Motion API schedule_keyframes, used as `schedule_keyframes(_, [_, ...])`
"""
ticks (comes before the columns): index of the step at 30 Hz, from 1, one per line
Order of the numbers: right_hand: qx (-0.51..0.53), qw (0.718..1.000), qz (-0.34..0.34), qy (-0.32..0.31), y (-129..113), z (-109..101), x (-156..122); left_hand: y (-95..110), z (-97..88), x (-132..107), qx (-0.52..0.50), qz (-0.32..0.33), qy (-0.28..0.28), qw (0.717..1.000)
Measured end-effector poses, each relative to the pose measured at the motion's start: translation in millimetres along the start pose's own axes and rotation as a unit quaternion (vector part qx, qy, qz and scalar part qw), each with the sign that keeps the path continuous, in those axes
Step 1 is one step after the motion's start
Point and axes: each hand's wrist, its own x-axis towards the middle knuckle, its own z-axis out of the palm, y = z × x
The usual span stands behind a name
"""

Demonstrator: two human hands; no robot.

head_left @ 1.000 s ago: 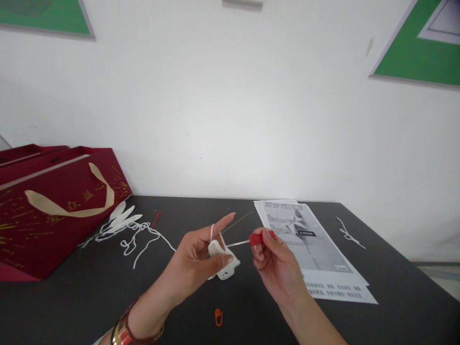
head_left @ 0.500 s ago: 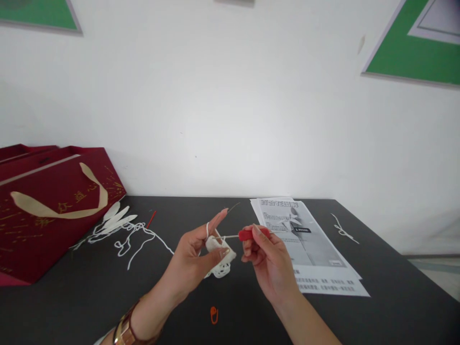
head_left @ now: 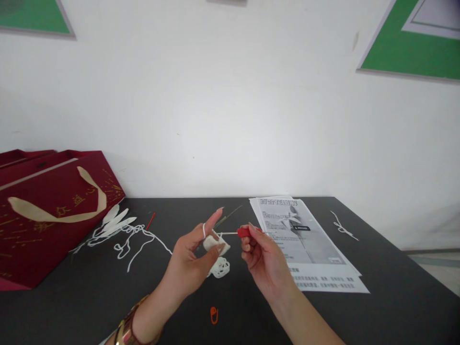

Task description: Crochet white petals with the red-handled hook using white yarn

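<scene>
My left hand pinches a small white crochet piece between thumb and fingers, with white yarn looped round its raised index finger. In my right hand is a crochet hook with a red handle; its thin metal shaft points left and its tip meets the yarn at the piece's upper edge. A small bundle of white yarn lies on the table just below the piece. Thin wire-like stems show behind the left fingers. Nearer me lies an orange stitch marker.
A dark red gift bag stands at the left of the black table. Beside it are white crocheted petals with trailing yarn and a thin red stick. Printed sheets lie at right, with a white yarn scrap beyond.
The white piece has tilted and shifted slightly left in my left hand, uncovering more of the yarn bundle. The hook has moved slightly left with my right hand.
</scene>
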Motion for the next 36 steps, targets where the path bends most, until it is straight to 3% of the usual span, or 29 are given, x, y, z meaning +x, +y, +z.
schedule_keyframes(4, [-0.045, 0.998, -0.036, -0.011, 2.3, 2.2, -2.4, -4.2, 0.2, -1.0, 0.082, 0.036, 0.005, 0.996])
schedule_keyframes(6, [-0.1, 0.989, -0.103, -0.019, 4.3, 3.2, -6.7, -4.4, 1.8, -1.2, 0.065, 0.017, 0.015, 0.998])
schedule_keyframes(8, [-0.199, 0.959, -0.203, -0.022, 6.8, 2.7, -12.2, -3.2, 4.4, -0.9, -0.01, -0.04, 0.03, 0.999])
schedule_keyframes(10, [-0.334, 0.882, -0.329, -0.04, 9.3, 0.2, -17.2, -1.2, 7.1, 0.0, -0.117, -0.112, 0.039, 0.986])
schedule_keyframes(12, [-0.451, 0.756, -0.462, -0.107, 11.2, -4.0, -19.7, 1.0, 9.0, 1.1, -0.211, -0.165, 0.05, 0.962])
schedule_keyframes(14, [-0.518, 0.63, -0.551, -0.175, 12.0, -8.7, -19.7, 3.4, 9.1, 1.7, -0.278, -0.195, 0.059, 0.939])
schedule_keyframes(15, [-0.533, 0.587, -0.575, -0.203, 11.9, -10.8, -19.0, 5.0, 8.4, 1.9, -0.307, -0.208, 0.057, 0.927])
schedule_keyframes(16, [-0.536, 0.565, -0.587, -0.219, 11.7, -12.5, -18.1, 6.9, 7.3, 1.9, -0.332, -0.223, 0.049, 0.915])
schedule_keyframes(17, [-0.528, 0.567, -0.59, -0.226, 11.5, -13.7, -17.1, 9.0, 5.9, 1.8, -0.354, -0.238, 0.036, 0.904])
schedule_keyframes(18, [-0.511, 0.594, -0.58, -0.222, 11.7, -14.3, -16.0, 11.3, 4.3, 1.7, -0.373, -0.25, 0.021, 0.893])
schedule_keyframes(20, [-0.442, 0.7, -0.527, -0.194, 13.6, -13.7, -13.6, 15.9, 1.0, 1.6, -0.4, -0.263, 0.003, 0.878])
schedule_keyframes(23, [-0.26, 0.878, -0.372, -0.15, 20.2, -9.7, -9.6, 20.5, -2.5, 1.4, -0.423, -0.261, -0.011, 0.868])
schedule_keyframes(25, [-0.143, 0.947, -0.253, -0.134, 24.6, -6.3, -7.3, 21.4, -3.3, 0.8, -0.427, -0.256, -0.021, 0.867])
schedule_keyframes(27, [-0.062, 0.978, -0.151, -0.128, 26.7, -3.6, -5.6, 21.7, -2.9, -0.5, -0.418, -0.244, -0.022, 0.875])
schedule_keyframes(30, [0.006, 0.988, -0.061, -0.14, 23.9, -1.6, -3.9, 23.3, -0.9, -3.2, -0.387, -0.22, -0.012, 0.896])
schedule_keyframes(32, [0.012, 0.986, -0.048, -0.157, 18.9, -1.1, -3.3, 25.2, 0.6, -5.6, -0.36, -0.215, -0.004, 0.908])
schedule_keyframes(36, [-0.031, 0.977, -0.092, -0.191, 7.1, -0.7, -4.5, 28.5, 2.8, -11.6, -0.305, -0.213, -0.008, 0.928])
